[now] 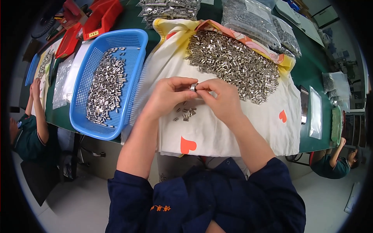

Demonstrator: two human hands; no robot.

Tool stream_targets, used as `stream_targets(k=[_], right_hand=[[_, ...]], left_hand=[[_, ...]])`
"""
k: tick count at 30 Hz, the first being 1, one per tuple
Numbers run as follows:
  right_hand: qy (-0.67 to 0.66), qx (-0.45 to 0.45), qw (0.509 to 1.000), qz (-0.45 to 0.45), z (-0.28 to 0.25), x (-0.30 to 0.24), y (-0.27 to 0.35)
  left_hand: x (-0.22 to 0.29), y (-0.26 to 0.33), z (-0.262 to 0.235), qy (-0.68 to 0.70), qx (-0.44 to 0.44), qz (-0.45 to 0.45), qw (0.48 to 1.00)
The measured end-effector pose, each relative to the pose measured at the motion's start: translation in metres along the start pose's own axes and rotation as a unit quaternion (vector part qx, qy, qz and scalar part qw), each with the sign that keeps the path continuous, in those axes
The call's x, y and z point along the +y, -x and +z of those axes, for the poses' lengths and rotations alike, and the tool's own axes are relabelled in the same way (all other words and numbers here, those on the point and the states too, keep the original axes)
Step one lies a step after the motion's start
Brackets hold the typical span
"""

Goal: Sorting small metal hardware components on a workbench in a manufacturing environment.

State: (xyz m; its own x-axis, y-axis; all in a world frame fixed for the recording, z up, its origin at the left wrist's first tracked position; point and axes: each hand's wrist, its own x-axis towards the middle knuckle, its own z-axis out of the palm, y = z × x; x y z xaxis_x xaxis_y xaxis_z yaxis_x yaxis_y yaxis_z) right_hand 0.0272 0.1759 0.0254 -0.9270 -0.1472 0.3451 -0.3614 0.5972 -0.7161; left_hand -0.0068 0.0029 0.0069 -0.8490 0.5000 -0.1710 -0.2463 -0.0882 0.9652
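Navy shirt (206, 198) with orange lettering (160, 208), metal piece (193, 87) between hands (165, 96) (222, 99)

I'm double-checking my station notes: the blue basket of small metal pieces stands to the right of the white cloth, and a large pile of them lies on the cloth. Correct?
Not quite: in the head view, the blue basket stands left of the white cloth.

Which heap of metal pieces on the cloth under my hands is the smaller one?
The few scattered pieces nearer to you; the large heap farther away holds many more.
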Motion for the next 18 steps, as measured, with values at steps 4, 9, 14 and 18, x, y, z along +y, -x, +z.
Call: stream_targets(k=[4, 9, 14, 18], right_hand=[[-0.08, -0.055, 0.993, 0.061, -0.005, 0.006, -0.004], [0.0, -0.004, 0.998, 0.065, -0.014, 0.009, -0.008], [0.219, -0.043, 0.974, 0.028, -0.03, 0.031, -0.011], [0.265, -0.094, 0.959, 0.024, -0.026, 0.032, -0.007]], left_hand=[[0.003, -0.002, 0.002, -0.029, -0.009, -0.022, 0.999], [0.004, 0.001, -0.001, -0.027, -0.02, -0.03, 0.999], [0.006, 0.001, 0.001, -0.015, -0.056, -0.05, 0.997], [0.005, 0.003, -0.001, -0.012, -0.06, -0.046, 0.997]])
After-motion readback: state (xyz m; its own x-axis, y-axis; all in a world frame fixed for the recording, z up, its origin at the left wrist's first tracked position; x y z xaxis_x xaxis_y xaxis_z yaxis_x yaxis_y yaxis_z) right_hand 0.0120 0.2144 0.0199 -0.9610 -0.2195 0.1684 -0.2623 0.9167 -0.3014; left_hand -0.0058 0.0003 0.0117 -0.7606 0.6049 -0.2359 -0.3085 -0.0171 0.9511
